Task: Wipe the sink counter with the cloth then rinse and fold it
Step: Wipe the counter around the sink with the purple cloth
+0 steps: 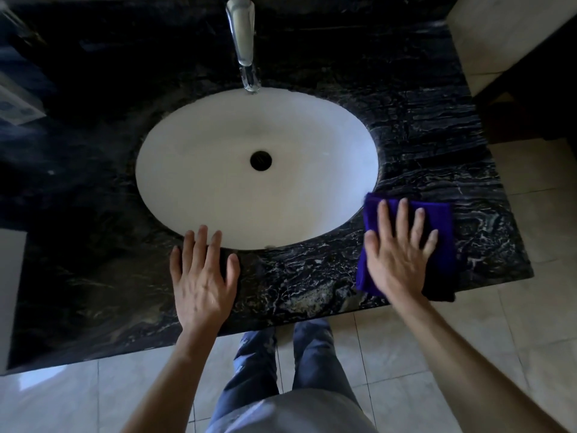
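Purple and folded, the cloth (437,242) lies flat on the black marble counter (299,282) near its front right corner, just right of the white sink (218,170). Straight, spread fingers of the right hand (398,254) press down on the cloth and cover much of it. Well apart from it, the left hand (203,276) rests flat and empty on the counter's front edge, fingertips at the sink's rim.
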`<control>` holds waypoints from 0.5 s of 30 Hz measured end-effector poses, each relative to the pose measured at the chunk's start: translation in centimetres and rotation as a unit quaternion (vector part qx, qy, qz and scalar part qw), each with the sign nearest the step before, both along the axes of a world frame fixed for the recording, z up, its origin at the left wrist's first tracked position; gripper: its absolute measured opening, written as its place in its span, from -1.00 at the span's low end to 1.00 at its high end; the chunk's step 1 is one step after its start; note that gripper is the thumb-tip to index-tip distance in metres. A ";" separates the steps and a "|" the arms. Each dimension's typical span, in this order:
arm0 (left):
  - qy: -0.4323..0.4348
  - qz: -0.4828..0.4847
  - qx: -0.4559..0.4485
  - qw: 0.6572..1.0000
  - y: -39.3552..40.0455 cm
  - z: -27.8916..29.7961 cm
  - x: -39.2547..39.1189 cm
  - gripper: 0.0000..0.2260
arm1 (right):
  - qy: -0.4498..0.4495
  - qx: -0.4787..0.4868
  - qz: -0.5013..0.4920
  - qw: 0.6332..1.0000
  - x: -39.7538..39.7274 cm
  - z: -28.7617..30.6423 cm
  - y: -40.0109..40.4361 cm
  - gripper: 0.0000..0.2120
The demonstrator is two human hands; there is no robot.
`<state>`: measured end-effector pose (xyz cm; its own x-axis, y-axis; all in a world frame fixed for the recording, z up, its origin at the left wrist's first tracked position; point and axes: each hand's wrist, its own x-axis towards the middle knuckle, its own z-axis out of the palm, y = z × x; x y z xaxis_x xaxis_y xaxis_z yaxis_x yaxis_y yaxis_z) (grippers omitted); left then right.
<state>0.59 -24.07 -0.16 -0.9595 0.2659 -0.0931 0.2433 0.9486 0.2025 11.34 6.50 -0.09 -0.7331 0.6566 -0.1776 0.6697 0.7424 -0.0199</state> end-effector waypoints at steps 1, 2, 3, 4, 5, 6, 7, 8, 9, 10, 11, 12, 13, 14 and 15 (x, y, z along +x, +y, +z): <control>0.000 -0.002 -0.001 1.000 0.0 0.0 0.0 -0.48 | 0.001 0.001 0.024 1.000 0.0 0.1 -2.4 -0.39; -0.001 -0.004 -0.004 1.000 0.0 0.0 0.0 -0.48 | 0.005 -0.001 0.052 0.999 -0.1 0.1 -4.9 -0.41; -0.001 -0.006 -0.007 1.000 -0.1 -0.1 -0.1 -0.48 | 0.010 -0.006 0.083 0.996 -0.1 0.2 -7.5 -0.41; -0.003 -0.008 -0.009 1.000 -0.1 -0.1 0.0 -0.48 | 0.015 -0.015 0.115 0.993 -0.1 0.2 -9.9 -0.41; -0.004 -0.008 -0.010 1.000 -0.1 -0.2 0.0 -0.48 | 0.018 -0.027 0.144 0.989 -0.1 0.3 -12.1 -0.41; -0.005 -0.008 -0.011 1.000 -0.1 -0.2 0.0 -0.48 | 0.021 -0.036 0.170 0.985 0.0 0.3 -13.8 -0.40; -0.004 -0.007 -0.014 1.000 -0.2 -0.3 0.0 -0.48 | 0.026 -0.042 0.192 0.980 0.1 0.2 -15.0 -0.39; -0.004 -0.006 -0.016 1.000 -0.2 -0.4 0.0 -0.48 | 0.032 -0.045 0.210 0.976 0.3 0.2 -15.7 -0.39; -0.003 -0.005 -0.017 1.000 -0.2 -0.4 0.0 -0.48 | 0.038 -0.046 0.223 0.973 0.5 0.1 -15.9 -0.38; 0.000 -0.004 -0.018 1.000 -0.2 -0.4 0.0 -0.48 | 0.044 -0.047 0.235 0.970 0.6 0.0 -15.7 -0.38; 0.003 -0.003 -0.017 1.000 -0.2 -0.4 0.0 -0.48 | 0.048 -0.047 0.250 0.966 0.6 0.0 -15.2 -0.39; 0.006 -0.004 -0.016 1.000 -0.3 -0.4 0.0 -0.49 | 0.053 -0.049 0.263 0.962 0.6 -0.1 -14.4 -0.40; 0.007 -0.004 -0.014 1.000 -0.2 -0.4 0.0 -0.49 | 0.062 -0.052 0.270 0.959 0.6 -0.2 -13.4 -0.41; 0.009 -0.002 -0.013 1.000 -0.2 -0.4 0.1 -0.50 | 0.071 -0.053 0.269 0.959 0.6 -0.3 -12.2 -0.42; 0.011 0.000 -0.012 1.000 -0.2 -0.4 0.1 -0.50 | 0.077 -0.049 0.260 0.961 0.5 -0.4 -10.6 -0.42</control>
<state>0.65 -24.29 -0.60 -0.9615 0.2636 -0.0780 0.2472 0.9532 0.1742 11.81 -4.14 -0.44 -0.9801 0.1802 -0.0831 0.1925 0.9653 -0.1763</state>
